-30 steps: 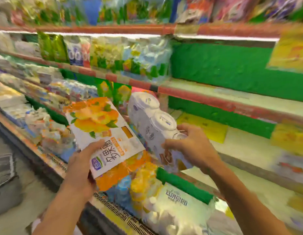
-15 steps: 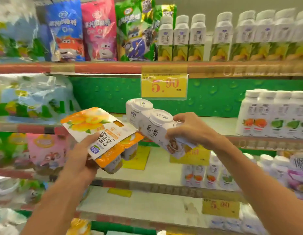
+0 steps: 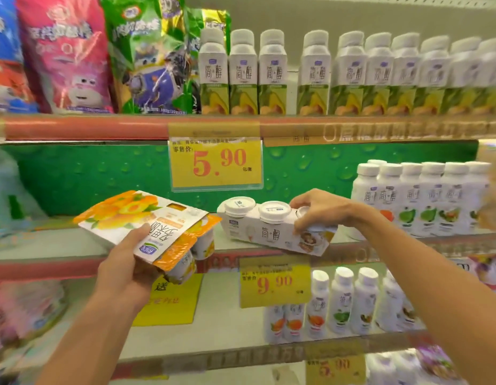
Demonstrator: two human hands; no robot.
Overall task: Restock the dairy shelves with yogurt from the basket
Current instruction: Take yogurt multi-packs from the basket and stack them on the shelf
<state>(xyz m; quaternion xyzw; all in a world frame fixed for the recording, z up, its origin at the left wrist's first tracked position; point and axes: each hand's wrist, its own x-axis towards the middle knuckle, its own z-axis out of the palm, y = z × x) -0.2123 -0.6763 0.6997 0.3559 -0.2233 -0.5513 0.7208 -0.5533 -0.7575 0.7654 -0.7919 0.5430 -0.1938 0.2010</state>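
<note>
Left hand (image 3: 130,269): fingers curled round orange yogurt pack (image 3: 155,229), held tilted before shelf (image 3: 47,247). Right hand (image 3: 323,208): fingers gripping white three-cup pack (image 3: 272,232) at shelf edge.

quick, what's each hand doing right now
Left hand: grips the orange yogurt multipack.
Right hand: grips the white three-cup yogurt pack at the shelf edge.

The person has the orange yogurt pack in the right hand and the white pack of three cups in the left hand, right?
No, swapped. The head view shows the left hand holding the orange yogurt pack and the right hand holding the white pack of three cups.
</note>
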